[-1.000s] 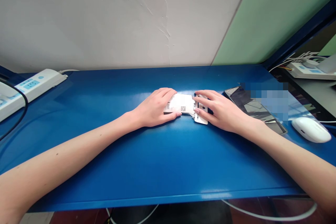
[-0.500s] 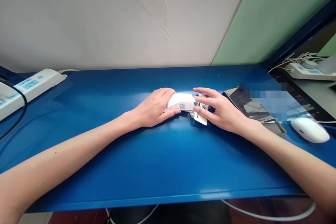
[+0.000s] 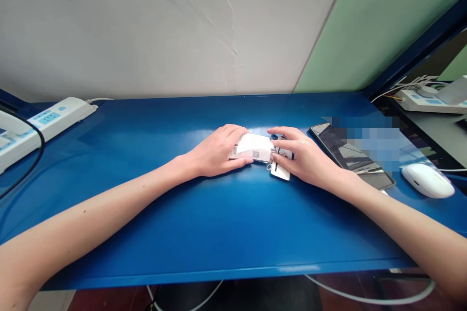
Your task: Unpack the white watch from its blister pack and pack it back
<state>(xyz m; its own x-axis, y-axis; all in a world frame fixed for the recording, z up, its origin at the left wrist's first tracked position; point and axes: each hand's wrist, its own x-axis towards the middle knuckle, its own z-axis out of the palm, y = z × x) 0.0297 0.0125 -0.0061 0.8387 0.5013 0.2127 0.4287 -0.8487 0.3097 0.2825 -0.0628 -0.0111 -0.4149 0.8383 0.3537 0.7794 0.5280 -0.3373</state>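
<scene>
A small white packet with a printed square code and a barcode lies on the blue table. My left hand is closed around its left end, thumb along the near edge and fingers over the far side. At the right end, my right hand has its thumb and a finger close together on the packet's edge, while another finger stretches out behind. Under the right fingers sits a white tag with a dark slot and a small metal ring. A dark-patterned piece beside it is mostly hidden by the fingers.
A dark phone lies right of my right hand, partly under a blurred patch. Beyond it is a white mouse. A power strip with a black cable stands at the left. A wall panel closes off the back.
The view has shifted slightly. The packet's face and the tag beneath my right fingers are turned a little differently, and the ring shows more clearly. Both hands stay at the packet.
</scene>
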